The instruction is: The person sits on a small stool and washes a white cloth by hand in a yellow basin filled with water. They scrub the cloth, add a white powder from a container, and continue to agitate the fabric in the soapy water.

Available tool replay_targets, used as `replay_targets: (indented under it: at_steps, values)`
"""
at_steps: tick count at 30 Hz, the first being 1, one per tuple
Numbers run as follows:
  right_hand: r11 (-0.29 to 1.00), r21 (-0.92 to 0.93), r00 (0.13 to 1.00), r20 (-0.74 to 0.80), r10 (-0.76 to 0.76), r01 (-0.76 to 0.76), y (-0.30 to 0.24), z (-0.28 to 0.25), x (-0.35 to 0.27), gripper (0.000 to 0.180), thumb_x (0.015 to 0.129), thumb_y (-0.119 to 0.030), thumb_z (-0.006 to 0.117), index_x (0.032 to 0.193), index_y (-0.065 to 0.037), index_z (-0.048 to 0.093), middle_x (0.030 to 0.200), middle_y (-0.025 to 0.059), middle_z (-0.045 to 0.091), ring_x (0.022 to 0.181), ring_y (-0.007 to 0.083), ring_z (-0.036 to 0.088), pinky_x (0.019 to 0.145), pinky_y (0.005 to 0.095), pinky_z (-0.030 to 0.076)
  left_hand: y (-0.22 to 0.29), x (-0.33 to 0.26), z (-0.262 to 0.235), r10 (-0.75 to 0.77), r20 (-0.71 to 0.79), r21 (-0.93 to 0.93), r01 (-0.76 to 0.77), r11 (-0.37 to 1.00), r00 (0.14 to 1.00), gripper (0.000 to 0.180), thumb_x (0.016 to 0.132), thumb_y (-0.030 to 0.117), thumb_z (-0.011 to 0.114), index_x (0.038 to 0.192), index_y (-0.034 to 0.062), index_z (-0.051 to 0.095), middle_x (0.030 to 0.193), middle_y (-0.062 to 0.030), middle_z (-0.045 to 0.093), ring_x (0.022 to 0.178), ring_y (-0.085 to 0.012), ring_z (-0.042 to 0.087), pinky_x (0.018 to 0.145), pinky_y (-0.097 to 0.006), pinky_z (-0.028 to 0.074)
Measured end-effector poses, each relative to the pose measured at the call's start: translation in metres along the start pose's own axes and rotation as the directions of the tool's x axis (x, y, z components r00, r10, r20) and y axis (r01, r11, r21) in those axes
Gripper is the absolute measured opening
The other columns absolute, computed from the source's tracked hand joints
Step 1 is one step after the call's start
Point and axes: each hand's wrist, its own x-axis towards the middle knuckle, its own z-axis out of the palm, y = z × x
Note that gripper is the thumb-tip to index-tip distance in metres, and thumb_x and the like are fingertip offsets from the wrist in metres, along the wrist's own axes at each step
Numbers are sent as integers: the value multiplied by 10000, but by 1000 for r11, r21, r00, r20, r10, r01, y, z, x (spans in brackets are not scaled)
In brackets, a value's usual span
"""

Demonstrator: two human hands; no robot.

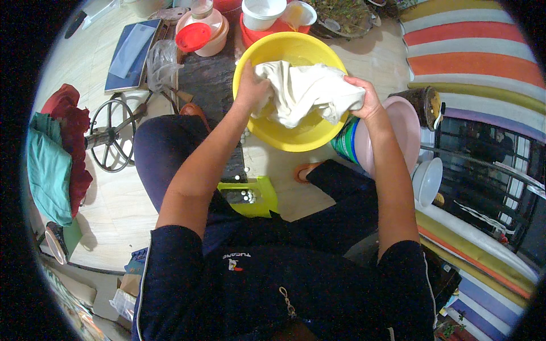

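Note:
A crumpled white cloth [310, 94] is stretched across the mouth of a round yellow basin [296, 142]. My left hand [251, 88] is closed on the cloth's left end, its fingers partly hidden in the folds. My right hand [367, 101] grips the right end at the basin's rim, thumb on top. Part of the cloth hangs down inside the basin. A little liquid seems to lie behind it, though the bottom is mostly covered.
Bowls and tubs [264, 12] crowd the far side, near a red lid [193, 37]. At right stand a pink basin [406, 128] and a pale blue bowl [427, 181]. A lime-green plastic piece [267, 196] lies between my legs; a black spoked wheel [112, 136] is at left.

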Motion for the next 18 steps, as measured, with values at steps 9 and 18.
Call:
replay_targets:
  at_steps: [9, 18]
  values:
    - [1000, -19, 999, 48, 17, -16, 26, -15, 27, 433, 849, -333, 534, 1123, 3, 518, 997, 109, 616, 883, 211, 610, 803, 339, 496, 76, -58, 29, 89, 366, 698, -337, 632, 926, 1090, 493, 560, 756, 1374, 150, 261, 1438, -173, 133, 1317, -401, 119, 1011, -572, 184]
    - [976, 97, 979, -69, -190, 196, 52, 31, 63, 646, 857, -425, 515, 1326, -53, 271, 1262, 127, 412, 1153, 272, 432, 965, 447, 340, 21, -30, 44, -22, 137, 671, -76, 737, 990, 630, 636, 215, 672, 1196, 36, 446, 1279, -132, 401, 1224, -318, 328, 955, -479, 332]
